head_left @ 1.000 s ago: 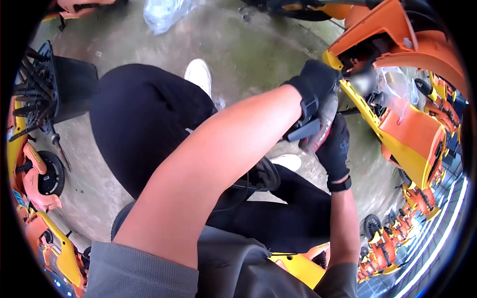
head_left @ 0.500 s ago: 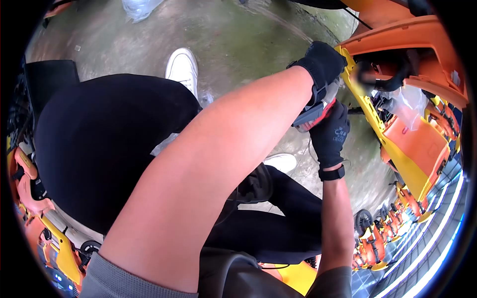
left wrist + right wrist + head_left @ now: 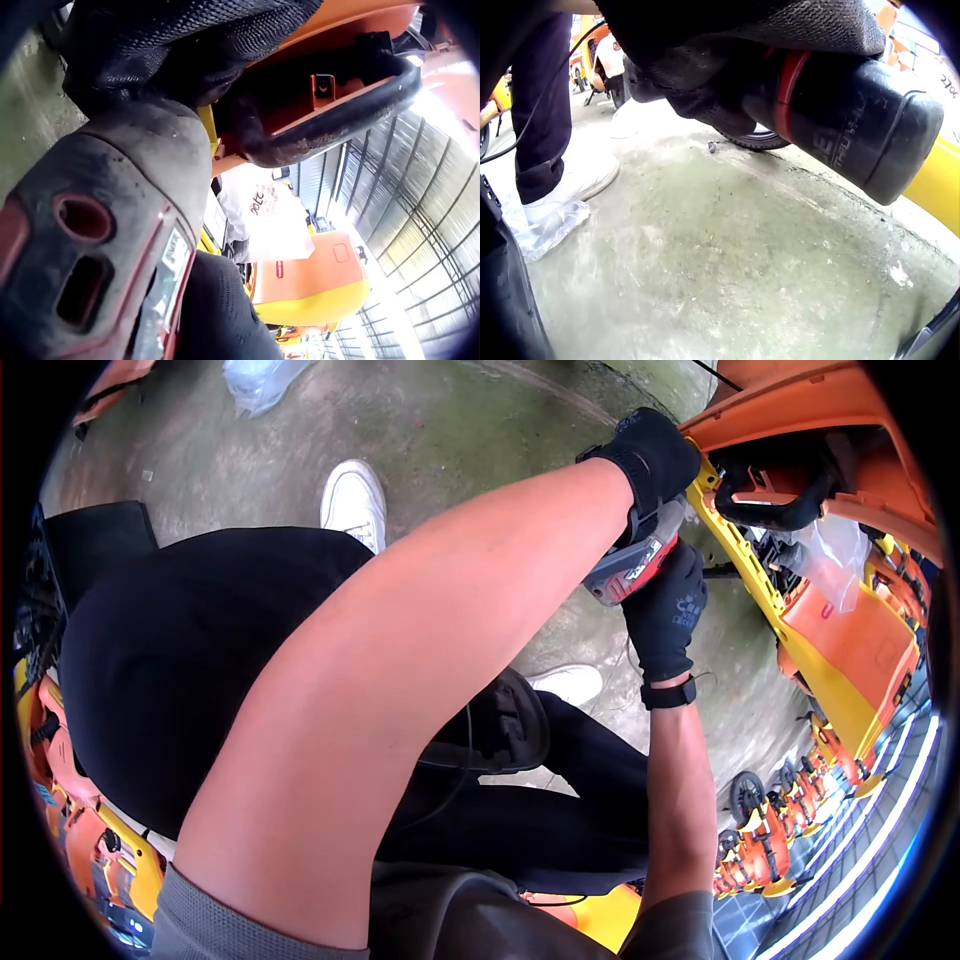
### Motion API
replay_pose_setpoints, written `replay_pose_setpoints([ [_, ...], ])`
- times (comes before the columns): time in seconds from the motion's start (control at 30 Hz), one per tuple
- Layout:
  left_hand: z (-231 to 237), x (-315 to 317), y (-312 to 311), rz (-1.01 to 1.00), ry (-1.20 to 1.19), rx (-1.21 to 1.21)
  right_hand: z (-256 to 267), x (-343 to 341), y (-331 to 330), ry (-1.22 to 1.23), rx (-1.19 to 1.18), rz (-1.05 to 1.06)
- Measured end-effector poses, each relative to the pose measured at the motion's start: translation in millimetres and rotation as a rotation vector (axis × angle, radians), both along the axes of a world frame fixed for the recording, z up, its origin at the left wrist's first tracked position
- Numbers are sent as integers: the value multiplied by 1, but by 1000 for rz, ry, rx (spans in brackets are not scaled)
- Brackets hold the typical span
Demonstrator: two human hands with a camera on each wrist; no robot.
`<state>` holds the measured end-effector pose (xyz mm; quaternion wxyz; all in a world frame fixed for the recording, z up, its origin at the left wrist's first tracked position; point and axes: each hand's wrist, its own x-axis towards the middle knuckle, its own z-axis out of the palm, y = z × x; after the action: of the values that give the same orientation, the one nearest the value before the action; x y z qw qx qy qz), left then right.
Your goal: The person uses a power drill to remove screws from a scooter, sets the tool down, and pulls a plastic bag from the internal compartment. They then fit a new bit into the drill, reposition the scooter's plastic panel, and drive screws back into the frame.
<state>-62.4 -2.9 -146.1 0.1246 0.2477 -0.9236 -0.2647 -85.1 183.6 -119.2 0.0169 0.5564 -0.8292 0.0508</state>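
Note:
In the head view my gloved right hand (image 3: 668, 610) grips a red, grey and black cordless power driver (image 3: 637, 572). Its black battery end (image 3: 862, 124) juts out below that hand in the right wrist view. The gloved left hand (image 3: 655, 458) is at the driver's nose (image 3: 154, 142), right beside the edge of a yellow panel (image 3: 735, 550) on an orange scooter body (image 3: 800, 420). Bent fingers (image 3: 225, 45) show over the nose in the left wrist view. I cannot tell what their tips hold; the driver's tip is hidden behind them.
A black grab bar (image 3: 775, 515) and a clear plastic bag (image 3: 838, 555) are on the scooter, beyond the hands. More orange and yellow scooters (image 3: 770, 840) line the right side. A crumpled plastic bag (image 3: 262, 380) lies on the concrete floor (image 3: 450, 440).
The head view has shifted, and both hands and the driver now appear higher in it. My right hand still grips the driver, and the left remains by its nose at the yellow panel.

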Motion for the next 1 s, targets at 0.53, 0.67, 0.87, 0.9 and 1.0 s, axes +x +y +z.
replay_pose_setpoints([
  [0.53,-1,35,-35,-221,756,-253,4,2,-7,-47,-64,-44],
  [0.67,82,49,-38,-165,631,326,3,1,-7,-61,-89,-17],
  [0.87,110,45,-40,37,420,600,2,2,-9,-44,-125,19],
  [0.9,109,43,-41,65,404,538,2,2,-9,-53,-133,20],
  [1.0,108,39,-44,80,363,465,-1,0,-8,-55,-117,10],
])
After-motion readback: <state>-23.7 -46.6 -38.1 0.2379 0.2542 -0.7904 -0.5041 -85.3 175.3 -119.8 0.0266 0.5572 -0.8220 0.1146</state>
